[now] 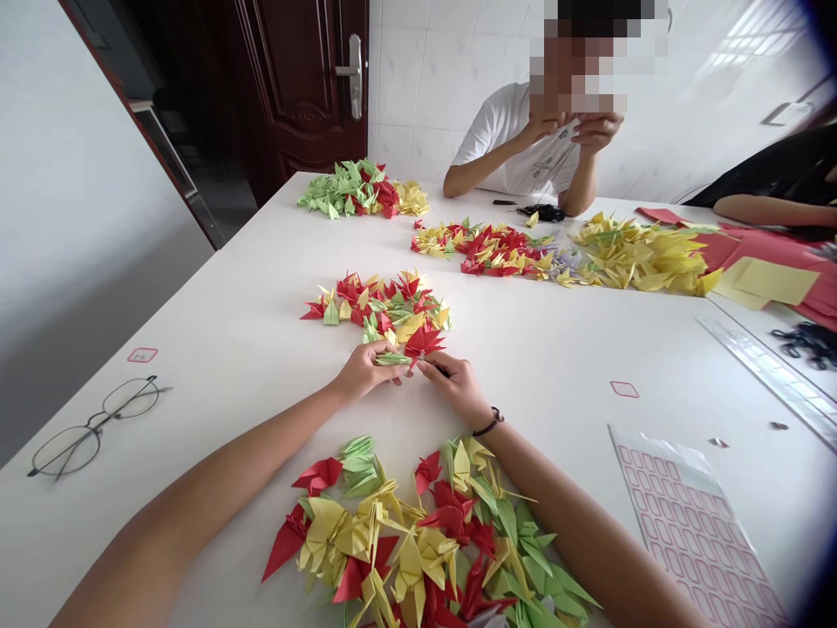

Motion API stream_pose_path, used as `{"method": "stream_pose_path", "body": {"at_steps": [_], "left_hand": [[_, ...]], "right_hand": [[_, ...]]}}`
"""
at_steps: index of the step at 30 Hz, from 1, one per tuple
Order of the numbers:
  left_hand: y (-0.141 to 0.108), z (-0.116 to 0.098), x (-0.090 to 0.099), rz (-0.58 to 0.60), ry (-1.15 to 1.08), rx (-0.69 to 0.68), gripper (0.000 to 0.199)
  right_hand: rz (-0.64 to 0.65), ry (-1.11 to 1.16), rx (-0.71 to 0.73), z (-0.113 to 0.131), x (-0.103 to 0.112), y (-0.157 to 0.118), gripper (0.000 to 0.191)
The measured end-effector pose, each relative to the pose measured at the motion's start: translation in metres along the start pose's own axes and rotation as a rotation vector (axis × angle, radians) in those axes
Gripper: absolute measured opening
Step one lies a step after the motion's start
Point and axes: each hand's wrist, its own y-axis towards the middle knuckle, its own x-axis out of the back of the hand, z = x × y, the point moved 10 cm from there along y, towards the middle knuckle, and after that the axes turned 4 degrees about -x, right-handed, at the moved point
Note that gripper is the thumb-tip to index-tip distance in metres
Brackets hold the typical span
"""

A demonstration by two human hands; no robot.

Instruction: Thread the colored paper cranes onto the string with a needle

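Pinching green paper (392, 358), left grip (370, 371) closed

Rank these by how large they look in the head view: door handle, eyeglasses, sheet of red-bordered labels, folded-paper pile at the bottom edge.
1. Folded-paper pile at the bottom edge, partly cut off
2. Sheet of red-bordered labels
3. Eyeglasses
4. Door handle, farthest away, so its real size is unsure

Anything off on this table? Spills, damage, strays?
Nothing looks spilled or damaged. Minor strays: one red-bordered label by the eyeglasses at left, and a second label at right. Both lie singly, apart from the similar-looking label sheet.
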Motion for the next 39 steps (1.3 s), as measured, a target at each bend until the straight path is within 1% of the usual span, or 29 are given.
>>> {"method": "stream_pose_path", "body": {"at_steps": [3,5,10,12,14,17,21,24,27,33,36,39], "left_hand": [[0.001,0.000,0.001,-0.019,0.021,-0.007,0.023],[0.002,0.000,0.002,-0.032,0.059,-0.019,0.022],[0.003,0.003,0.002,-0.029,0.206,-0.052,0.018],[0.002,0.003,0.001,-0.030,0.245,-0.054,0.018],[0.001,0.002,-0.001,-0.027,0.263,-0.053,0.019],[0.000,0.001,-0.003,-0.027,0.269,-0.057,0.022],[0.001,0.003,-0.002,-0.035,0.265,-0.059,0.027],[0.002,0.001,0.002,-0.056,0.277,-0.071,0.025],[0.002,-0.002,0.003,-0.055,0.244,-0.090,0.022],[0.003,0.002,0.004,-0.065,0.168,-0.059,0.022],[0.002,0.003,0.007,-0.099,0.175,-0.056,0.023],[0.000,0.000,0.010,-0.149,0.236,-0.071,0.023]], "right_hand": [[-0.042,0.059,-0.020,-0.003,0.004,0.001,0.031],[-0.045,0.084,-0.018,-0.003,0.004,0.001,0.030],[0.000,0.090,0.030,0.001,-0.002,0.000,0.028],[0.012,0.076,0.050,0.002,-0.004,-0.001,0.028],[0.012,0.055,0.061,0.003,-0.004,-0.001,0.023],[0.007,0.038,0.075,0.005,-0.005,-0.001,0.016],[0.002,0.045,0.092,0.008,-0.004,-0.003,0.012],[-0.020,0.041,0.086,0.008,-0.001,-0.003,0.012],[-0.034,0.023,0.084,0.007,0.000,-0.003,0.012],[-0.055,0.020,0.073,0.005,0.001,-0.001,0.015],[-0.047,0.025,0.059,0.004,0.000,-0.001,0.018],[-0.042,0.031,0.049,0.003,-0.001,-0.001,0.020]]}}
